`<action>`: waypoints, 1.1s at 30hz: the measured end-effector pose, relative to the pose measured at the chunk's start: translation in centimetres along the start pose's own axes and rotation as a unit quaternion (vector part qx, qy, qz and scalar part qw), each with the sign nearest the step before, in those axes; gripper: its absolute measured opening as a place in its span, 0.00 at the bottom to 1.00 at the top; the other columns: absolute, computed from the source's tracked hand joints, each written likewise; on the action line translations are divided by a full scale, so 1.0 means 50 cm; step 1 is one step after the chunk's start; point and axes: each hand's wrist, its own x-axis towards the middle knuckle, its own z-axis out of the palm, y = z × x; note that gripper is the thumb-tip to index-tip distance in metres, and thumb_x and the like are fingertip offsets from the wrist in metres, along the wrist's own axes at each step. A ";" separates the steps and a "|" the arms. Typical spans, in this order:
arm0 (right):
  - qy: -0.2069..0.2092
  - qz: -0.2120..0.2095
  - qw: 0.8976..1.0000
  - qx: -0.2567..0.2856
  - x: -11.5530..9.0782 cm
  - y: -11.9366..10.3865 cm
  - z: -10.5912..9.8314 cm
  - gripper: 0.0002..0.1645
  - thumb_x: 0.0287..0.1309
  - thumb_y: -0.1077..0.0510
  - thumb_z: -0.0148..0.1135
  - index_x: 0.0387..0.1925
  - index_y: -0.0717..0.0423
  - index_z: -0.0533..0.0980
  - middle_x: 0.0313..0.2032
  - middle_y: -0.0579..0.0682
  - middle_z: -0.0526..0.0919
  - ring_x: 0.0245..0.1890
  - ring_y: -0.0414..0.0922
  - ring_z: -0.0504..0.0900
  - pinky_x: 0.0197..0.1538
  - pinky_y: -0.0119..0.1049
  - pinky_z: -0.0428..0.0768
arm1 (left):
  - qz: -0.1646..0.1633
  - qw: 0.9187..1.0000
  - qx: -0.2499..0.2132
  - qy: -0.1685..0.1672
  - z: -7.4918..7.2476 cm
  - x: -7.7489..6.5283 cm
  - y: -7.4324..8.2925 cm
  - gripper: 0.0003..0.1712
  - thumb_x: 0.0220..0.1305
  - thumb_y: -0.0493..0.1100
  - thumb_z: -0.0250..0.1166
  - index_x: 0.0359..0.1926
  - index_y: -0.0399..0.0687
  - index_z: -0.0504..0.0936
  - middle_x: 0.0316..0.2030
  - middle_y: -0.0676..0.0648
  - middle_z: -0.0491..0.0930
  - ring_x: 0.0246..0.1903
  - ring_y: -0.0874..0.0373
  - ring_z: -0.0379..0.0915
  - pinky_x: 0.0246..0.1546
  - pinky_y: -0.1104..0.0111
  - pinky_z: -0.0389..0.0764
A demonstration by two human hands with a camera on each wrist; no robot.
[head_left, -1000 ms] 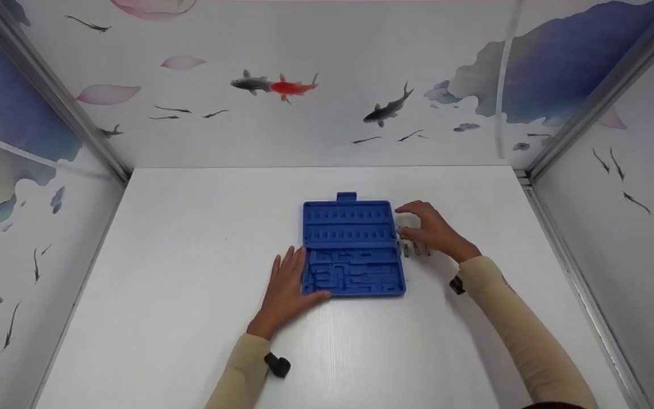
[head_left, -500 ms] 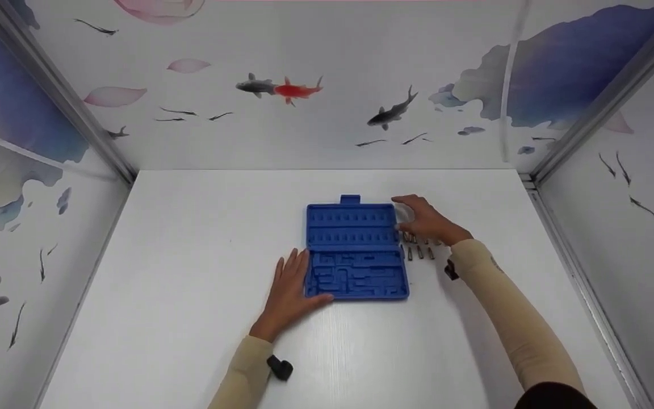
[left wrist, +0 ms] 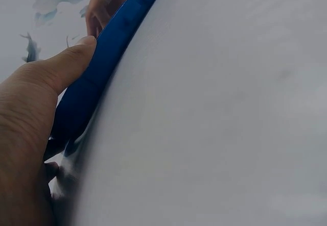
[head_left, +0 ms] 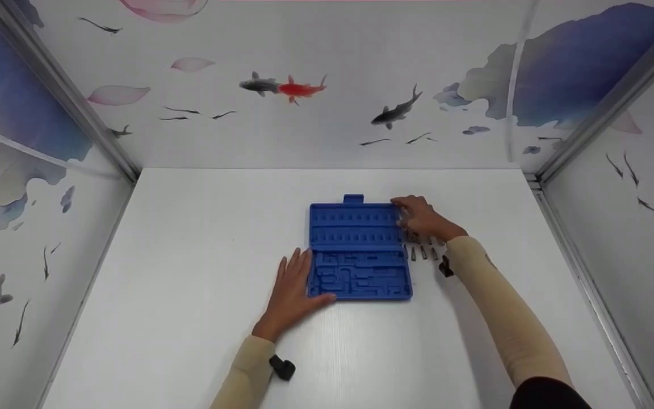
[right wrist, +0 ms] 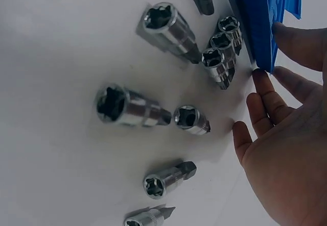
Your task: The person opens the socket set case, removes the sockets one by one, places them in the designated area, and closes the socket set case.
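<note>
An opened blue plastic tool case (head_left: 361,247) with moulded recesses lies flat in the head view. Fingers of my left hand (head_left: 292,294) lie straight along its left side, the thumb against its front edge. In the left wrist view that thumb (left wrist: 76,57) meets the case's rim (left wrist: 97,68). At the far right corner my right hand (head_left: 420,218) holds the lid edge between thumb and forefinger. Its other fingers (right wrist: 265,101) are bent beside the case in the right wrist view. Several metal bit sockets (right wrist: 171,29) stand or lean on the table just beside them.
A white table (head_left: 202,272) carries everything, with printed panels (head_left: 327,136) at its back and sides. The case's latch tab (head_left: 353,199) sticks out at the far edge. A small bit socket (right wrist: 191,119) is near the right fingers.
My right hand has moved from over the bit sockets, away and left, to the lid's far right corner, leaving more sockets visible. My left hand stays at the case.
</note>
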 end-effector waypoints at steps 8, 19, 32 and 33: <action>0.001 0.022 1.000 0.008 0.007 -0.005 0.003 0.41 0.72 0.60 0.59 0.83 0.61 0.65 0.78 0.64 0.69 0.80 0.65 0.57 0.82 0.70 0.51 | -0.001 1.000 0.000 -0.010 -0.002 0.000 -0.003 0.73 0.63 0.77 0.72 0.89 0.39 0.48 0.88 0.39 0.49 0.88 0.43 0.36 0.87 0.44 0.33; 0.045 -0.002 0.995 0.088 0.003 -0.015 -0.002 0.36 0.68 0.69 0.57 0.77 0.58 0.69 0.72 0.64 0.71 0.71 0.63 0.65 0.76 0.68 0.63 | -0.007 1.000 -0.012 -0.001 0.003 0.000 -0.007 0.74 0.61 0.77 0.74 0.89 0.40 0.48 0.88 0.40 0.51 0.88 0.46 0.37 0.87 0.49 0.32; 0.124 -0.073 0.983 0.113 -0.042 -0.031 -0.021 0.30 0.77 0.67 0.64 0.76 0.63 0.73 0.66 0.65 0.79 0.65 0.62 0.75 0.68 0.61 0.74 | -0.016 0.999 -0.040 0.016 0.007 0.002 -0.011 0.75 0.56 0.77 0.77 0.90 0.45 0.51 0.87 0.41 0.53 0.88 0.46 0.40 0.87 0.48 0.35; 0.130 -0.076 0.982 0.113 -0.045 -0.030 -0.022 0.29 0.77 0.67 0.64 0.75 0.63 0.74 0.65 0.64 0.80 0.64 0.61 0.76 0.68 0.60 0.75 | -0.016 0.999 -0.040 0.016 0.007 0.002 -0.011 0.75 0.57 0.77 0.77 0.89 0.45 0.52 0.87 0.40 0.53 0.88 0.45 0.40 0.87 0.48 0.35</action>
